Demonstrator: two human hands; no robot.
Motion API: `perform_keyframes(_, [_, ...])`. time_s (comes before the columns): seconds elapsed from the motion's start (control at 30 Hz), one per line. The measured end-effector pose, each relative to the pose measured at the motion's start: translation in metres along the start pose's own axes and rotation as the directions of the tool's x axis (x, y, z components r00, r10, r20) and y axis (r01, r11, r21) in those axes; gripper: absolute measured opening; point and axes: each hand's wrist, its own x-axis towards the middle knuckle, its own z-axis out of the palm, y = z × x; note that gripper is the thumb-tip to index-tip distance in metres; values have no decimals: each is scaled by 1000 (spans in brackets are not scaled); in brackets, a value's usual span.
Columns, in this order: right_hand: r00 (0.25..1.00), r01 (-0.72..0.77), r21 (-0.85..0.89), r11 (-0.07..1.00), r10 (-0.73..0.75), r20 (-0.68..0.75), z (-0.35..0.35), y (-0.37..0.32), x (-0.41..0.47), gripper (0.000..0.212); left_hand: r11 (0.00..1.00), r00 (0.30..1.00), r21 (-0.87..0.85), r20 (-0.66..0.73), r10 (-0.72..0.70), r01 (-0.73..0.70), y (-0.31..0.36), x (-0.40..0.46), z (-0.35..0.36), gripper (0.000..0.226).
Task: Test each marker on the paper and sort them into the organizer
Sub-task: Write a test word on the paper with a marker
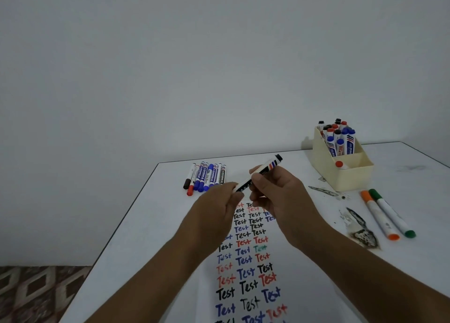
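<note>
I hold a black-capped white marker [264, 170] slanted above the table, its black end up and to the right. My right hand [275, 191] grips its middle, and my left hand [219, 203] pinches its lower end. Beneath my hands lies the white paper [246, 271], covered with rows of the word "Test" in black, blue, red and green. A row of several blue, red and black markers [205, 177] lies at the far left of the table. The cream organizer [350, 176] stands at the far right with several markers upright in its back compartment and one red-capped marker in the front one.
An orange marker [379, 215] and a green marker [392, 213] lie right of the paper. Dark scuffed patches [360, 230] mark the white table [151, 225] near them. The table's left edge drops to a patterned floor [36, 293]. A plain wall is behind.
</note>
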Motion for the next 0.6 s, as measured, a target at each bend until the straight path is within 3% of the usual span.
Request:
perform_keyframes(0.1, [998, 15, -134, 991, -23, -59, 2, -1, -2, 12, 1000, 1000, 7, -3, -18, 18, -1, -3, 5, 40])
perform_keyframes(0.2, [997, 16, -136, 991, -25, -67, -1, 0, -4, 11, 997, 999, -58, -25, -42, 40, -2, -6, 4, 57])
perform_keyframes(0.33, [998, 59, -155, 986, -63, -18, 2, -2, -10, 12, 978, 996, -194, -2, -84, 82, -7, -12, -4, 39])
perform_keyframes(0.43, [988, 147, -154, 977, -152, -25, -5, -9, -5, 14, 958, 990, -253, 65, -124, 137, -3, -20, -5, 47])
perform_keyframes(0.5, [943, 311, -449, 838, -332, 33, -17, -12, 1, 10, 935, 979, -294, 77, -187, 201, -5, -22, -6, 42])
perform_keyframes(0.57, [842, 486, -737, 470, -477, 251, -31, -10, 7, 18, 934, 974, -276, 69, -215, 225, -11, -25, -8, 29])
perform_keyframes(0.6, [785, 553, -786, 275, -487, 383, -36, -8, 9, 25, 944, 976, -246, 53, -213, 219, -13, -26, -11, 25])
